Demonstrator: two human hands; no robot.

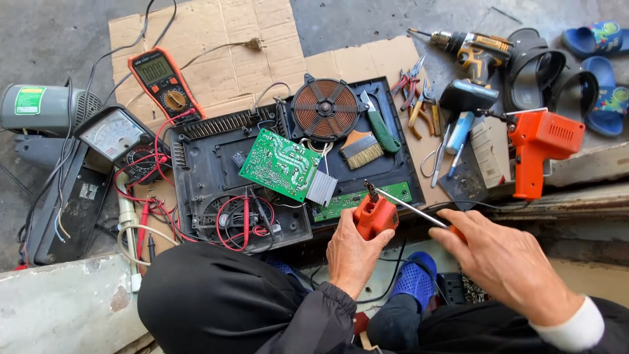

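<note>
My left hand [352, 252] grips a small orange soldering tool [375, 214] near the front edge of an opened black cooker housing [203, 167]. My right hand [504, 255] holds a screwdriver [409, 205] by its orange handle, its metal shaft slanting up-left so the tip meets the top of the orange tool. Inside the housing lie a green circuit board [278, 162] with a silver heat sink, a copper coil [325, 108], a narrow green board strip [360, 198] and red and black probe leads [246, 219].
A digital multimeter [162, 82] and an analog meter [114, 134] sit at the left on cardboard [216, 39]. A brush [361, 149], pliers [409, 85], a cordless drill [475, 49], an orange solder gun [540, 144] and sandals [593, 65] lie to the right.
</note>
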